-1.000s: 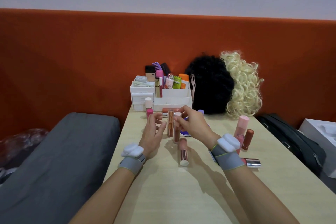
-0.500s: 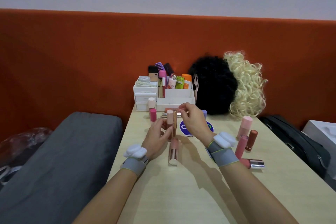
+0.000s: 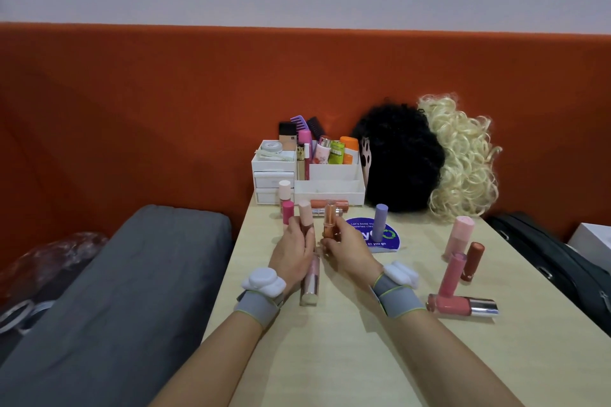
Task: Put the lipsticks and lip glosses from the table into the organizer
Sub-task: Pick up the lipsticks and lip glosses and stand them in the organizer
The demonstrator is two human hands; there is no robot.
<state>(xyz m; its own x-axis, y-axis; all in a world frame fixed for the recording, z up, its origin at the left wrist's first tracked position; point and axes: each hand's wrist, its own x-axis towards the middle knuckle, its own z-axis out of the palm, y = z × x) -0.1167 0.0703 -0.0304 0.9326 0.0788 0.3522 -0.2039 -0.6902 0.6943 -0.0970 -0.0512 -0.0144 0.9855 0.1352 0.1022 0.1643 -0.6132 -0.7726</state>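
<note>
I see the white organizer (image 3: pixel 329 191) at the back of the tabletop (image 3: pixel 347 357), already stocked with tubes and combs. Left hand (image 3: pixel 292 253) has its fingers wrapped around a pale pink tube (image 3: pixel 305 216), held upright. Right hand (image 3: pixel 347 253) has fingers pinched on an orange-clear lip gloss (image 3: pixel 330 223), also upright. Between the wrists lies one rose-gold tube (image 3: pixel 310 281) flat on the tabletop. Blue round sticker (image 3: pixel 383 236) reads "as you go" (rest partly covered). One lilac tube (image 3: pixel 380 221) stands on it. Right of that: three pink or red tubes upright, one pink bottle (image 3: pixel 463 305) lying flat. Two small pink tubes (image 3: pixel 286 200) stand by the organizer's drawers.
</note>
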